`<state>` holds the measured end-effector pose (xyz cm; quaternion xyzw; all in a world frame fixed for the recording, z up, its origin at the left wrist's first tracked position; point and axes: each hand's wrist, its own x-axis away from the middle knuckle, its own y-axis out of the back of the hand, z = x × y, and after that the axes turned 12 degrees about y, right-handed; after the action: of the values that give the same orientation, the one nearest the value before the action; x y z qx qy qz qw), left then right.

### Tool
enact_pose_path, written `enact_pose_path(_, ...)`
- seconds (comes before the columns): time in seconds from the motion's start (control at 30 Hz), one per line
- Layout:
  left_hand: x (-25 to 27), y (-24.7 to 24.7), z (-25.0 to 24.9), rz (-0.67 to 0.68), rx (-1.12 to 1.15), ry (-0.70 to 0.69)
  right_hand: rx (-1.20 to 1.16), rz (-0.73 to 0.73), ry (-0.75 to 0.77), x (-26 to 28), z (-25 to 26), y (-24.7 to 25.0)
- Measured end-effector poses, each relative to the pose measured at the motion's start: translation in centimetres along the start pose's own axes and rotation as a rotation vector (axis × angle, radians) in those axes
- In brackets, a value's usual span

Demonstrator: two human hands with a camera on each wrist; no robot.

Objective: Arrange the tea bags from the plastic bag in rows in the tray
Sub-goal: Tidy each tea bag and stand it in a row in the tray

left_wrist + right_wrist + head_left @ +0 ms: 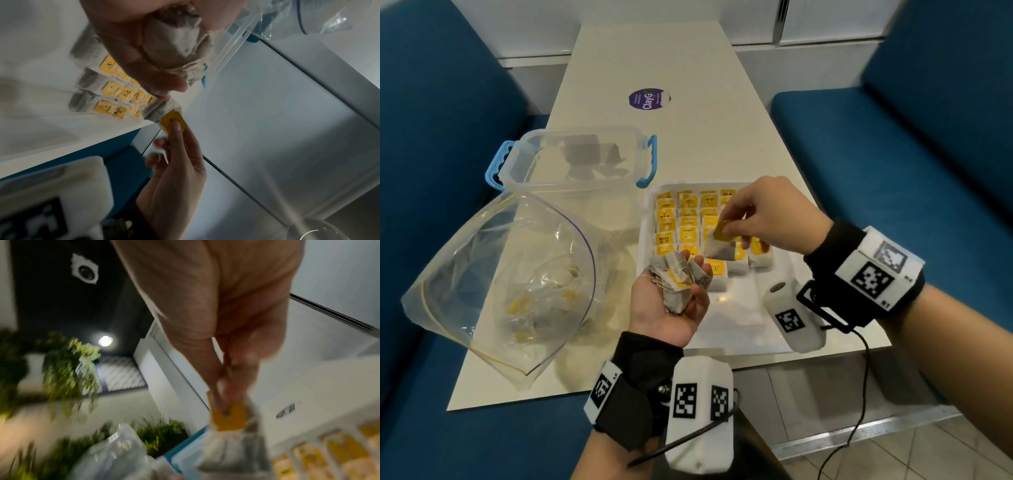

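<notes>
Holding a small clump of crumpled tea bags (677,279) in my upturned left hand (669,308), I have the fingers loosely curled up around them, and the strings tangle across the palm. My right hand (767,214) hangs just above and to the right of it, over the white tray (739,329), with thumb and forefinger pinched together on the yellow tag of a single tea bag (719,247). That bag dangles below the pinch, its paper pouch hanging free just beside the fingertips of the left hand and over the near rows in the tray. From the left wrist camera I see the same pinch from underneath: a fingertip (176,128) lies flat on the yellow tag (173,121). The right wrist view is blurred, but the tag and pouch show below the fingers there too. Rows of tea bags (688,222) already stand in the far part of the tray, yellow tags facing up, packed side by side; the near part of the tray is bare white. The plastic bag (510,274) lies open on the table (654,61) to the left of the tray, with more tea bags visible through its clear film. A clear container with blue handles (582,161) sits behind the plastic bag, touching the tray's far left corner.
</notes>
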<state>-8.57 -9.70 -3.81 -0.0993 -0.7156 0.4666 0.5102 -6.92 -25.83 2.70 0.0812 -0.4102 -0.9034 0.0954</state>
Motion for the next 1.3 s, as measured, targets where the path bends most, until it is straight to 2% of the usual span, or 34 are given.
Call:
enact_pose_path(0.07, -0.2, 0.1, 0.1, 0.002, 0.001, 0.001, 0.08, -0.008, 0.012, -0.1, -0.2, 0.1)
enact_pose_path(0.17, -0.3, 0.2, 0.3, 0.015, 0.0, 0.012, 0.023, 0.002, -0.005, -0.1, -0.4, 0.4)
enact_pose_path(0.27, -0.4, 0.2, 0.4, 0.024, 0.005, 0.018, 0.121, 0.034, 0.003, -0.1, -0.8, 0.4)
enact_pose_path(0.53, -0.7, -0.1, 0.7, 0.03, 0.012, 0.044, 0.075, 0.108, 0.051, 0.1, -1.1, 0.6)
enact_pose_path(0.63, -0.8, 0.0, 0.8, 0.029, 0.009, 0.043, 0.204, 0.069, 0.018, -0.1, -1.7, 0.7)
enact_pose_path(0.77, -0.8, 0.4, 0.8, 0.033, 0.016, 0.024, -0.066, 0.143, -0.014, 0.3, -1.4, 0.5)
enact_pose_path(0.9, -0.4, 0.7, 0.8, 0.023, 0.013, -0.016, -0.029, 0.139, -0.03, 0.4, -2.5, 0.5)
enact_pose_path(1.3, -0.5, 1.0, 1.8, 0.019, -0.012, -0.017, 0.194, 0.547, -0.231, -0.4, -5.4, -1.8)
